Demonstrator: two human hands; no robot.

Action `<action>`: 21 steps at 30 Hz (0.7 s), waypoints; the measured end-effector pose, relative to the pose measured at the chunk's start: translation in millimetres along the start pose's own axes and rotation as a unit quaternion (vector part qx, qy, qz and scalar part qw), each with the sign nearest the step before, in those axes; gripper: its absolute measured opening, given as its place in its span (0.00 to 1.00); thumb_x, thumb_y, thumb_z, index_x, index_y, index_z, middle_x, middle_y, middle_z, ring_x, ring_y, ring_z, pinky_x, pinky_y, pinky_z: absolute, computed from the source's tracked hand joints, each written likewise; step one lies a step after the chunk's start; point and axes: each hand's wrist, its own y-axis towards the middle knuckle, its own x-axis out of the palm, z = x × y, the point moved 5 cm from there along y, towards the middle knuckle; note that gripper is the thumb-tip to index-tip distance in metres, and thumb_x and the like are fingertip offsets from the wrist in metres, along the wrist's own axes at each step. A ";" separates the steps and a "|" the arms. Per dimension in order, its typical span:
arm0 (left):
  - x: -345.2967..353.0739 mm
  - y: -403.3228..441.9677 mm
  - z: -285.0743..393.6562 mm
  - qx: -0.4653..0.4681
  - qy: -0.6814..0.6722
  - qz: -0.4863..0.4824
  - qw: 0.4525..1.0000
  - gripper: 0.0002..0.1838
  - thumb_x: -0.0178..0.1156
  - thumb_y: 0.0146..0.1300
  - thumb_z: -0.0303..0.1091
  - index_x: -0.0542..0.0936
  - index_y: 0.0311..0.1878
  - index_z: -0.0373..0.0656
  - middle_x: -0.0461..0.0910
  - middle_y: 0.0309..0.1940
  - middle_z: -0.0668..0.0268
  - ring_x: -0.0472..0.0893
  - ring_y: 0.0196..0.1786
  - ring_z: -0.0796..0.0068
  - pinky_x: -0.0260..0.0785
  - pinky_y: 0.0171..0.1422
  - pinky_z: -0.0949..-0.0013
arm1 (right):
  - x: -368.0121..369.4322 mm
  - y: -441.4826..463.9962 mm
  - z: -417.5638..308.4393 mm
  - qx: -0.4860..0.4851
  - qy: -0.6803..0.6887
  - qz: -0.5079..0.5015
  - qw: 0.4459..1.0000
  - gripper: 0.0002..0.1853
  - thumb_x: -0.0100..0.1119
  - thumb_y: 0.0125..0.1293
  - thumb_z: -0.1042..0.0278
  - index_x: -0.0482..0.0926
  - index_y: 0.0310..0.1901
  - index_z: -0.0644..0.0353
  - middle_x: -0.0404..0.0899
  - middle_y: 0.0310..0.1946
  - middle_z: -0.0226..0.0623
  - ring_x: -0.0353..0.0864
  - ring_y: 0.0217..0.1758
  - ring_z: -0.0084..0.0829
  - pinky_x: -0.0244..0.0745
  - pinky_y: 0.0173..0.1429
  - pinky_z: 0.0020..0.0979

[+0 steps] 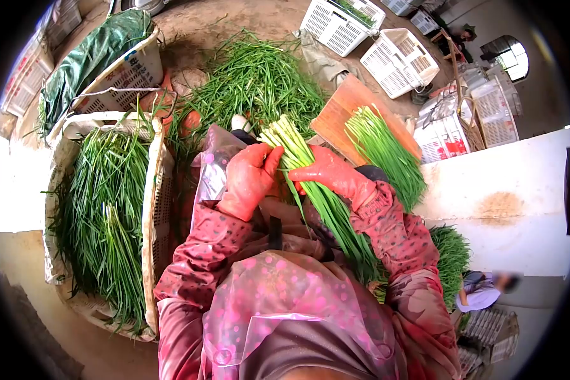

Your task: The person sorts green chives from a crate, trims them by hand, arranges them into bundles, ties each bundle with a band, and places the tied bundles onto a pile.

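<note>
A bunch of garlic chives lies across my lap, its pale stem ends up and its green leaves trailing toward my right forearm. My right hand, in an orange rubber glove, is wrapped around it below the pale ends. My left hand, gloved alike, is closed with thumb and forefinger together at the left side of the stems; what lies in that pinch is too small to make out. Just beyond my right hand, another bunch of chives rests on an orange-brown board.
Loose chives are heaped on the ground ahead. To my left stands a white crate full of chives, with a tarp-covered basket behind. White crates stand at far right, near a low white wall. Another person is at right.
</note>
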 end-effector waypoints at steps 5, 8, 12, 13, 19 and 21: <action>-31.0 13.5 -76.9 -0.203 -0.123 0.038 0.971 0.15 0.64 0.65 0.42 0.80 0.32 0.39 0.79 0.23 0.65 0.77 0.23 0.75 0.68 0.28 0.68 | -13.2 -7.4 17.5 0.026 -0.001 -0.012 1.000 0.12 0.64 0.58 0.71 0.78 0.42 0.65 0.80 0.28 0.33 0.79 0.27 0.22 0.75 0.32 0.26; -51.8 12.7 -78.7 -0.255 -0.209 0.078 0.941 0.17 0.59 0.68 0.45 0.78 0.36 0.39 0.81 0.28 0.66 0.76 0.23 0.79 0.68 0.30 0.74 | -20.6 -10.0 25.4 0.025 0.023 0.008 0.999 0.12 0.64 0.58 0.71 0.78 0.42 0.65 0.81 0.29 0.34 0.80 0.28 0.22 0.75 0.32 0.26; 12.4 -29.8 -33.6 -0.336 -0.291 -0.269 0.854 0.34 0.52 0.66 0.64 0.79 0.47 0.34 0.83 0.39 0.58 0.84 0.38 0.68 0.75 0.47 0.67 | -15.2 -11.2 22.9 0.032 0.071 0.016 0.997 0.13 0.65 0.58 0.69 0.78 0.42 0.65 0.81 0.30 0.34 0.80 0.28 0.22 0.75 0.32 0.25; 28.2 -35.4 -17.7 -0.335 -0.332 -0.315 0.824 0.35 0.56 0.64 0.63 0.78 0.48 0.31 0.83 0.39 0.57 0.83 0.40 0.68 0.75 0.48 0.66 | -15.7 -8.7 24.9 0.016 0.057 0.014 0.998 0.13 0.66 0.58 0.69 0.78 0.42 0.65 0.81 0.30 0.34 0.80 0.29 0.21 0.75 0.32 0.24; 61.5 -40.0 -23.4 -0.287 -0.454 -0.351 0.767 0.18 0.56 0.71 0.45 0.79 0.38 0.36 0.80 0.26 0.63 0.78 0.23 0.72 0.78 0.44 0.65 | -25.7 -11.9 32.9 0.018 0.077 -0.007 0.997 0.15 0.65 0.60 0.71 0.78 0.47 0.64 0.82 0.34 0.33 0.80 0.29 0.21 0.75 0.31 0.22; 45.4 -23.4 -48.3 -0.285 -0.413 -0.262 0.824 0.18 0.54 0.72 0.43 0.78 0.34 0.37 0.78 0.21 0.64 0.75 0.18 0.74 0.78 0.40 0.61 | -32.8 -16.2 35.6 0.025 0.072 0.008 0.997 0.16 0.65 0.60 0.71 0.77 0.49 0.65 0.82 0.35 0.33 0.80 0.29 0.21 0.76 0.31 0.22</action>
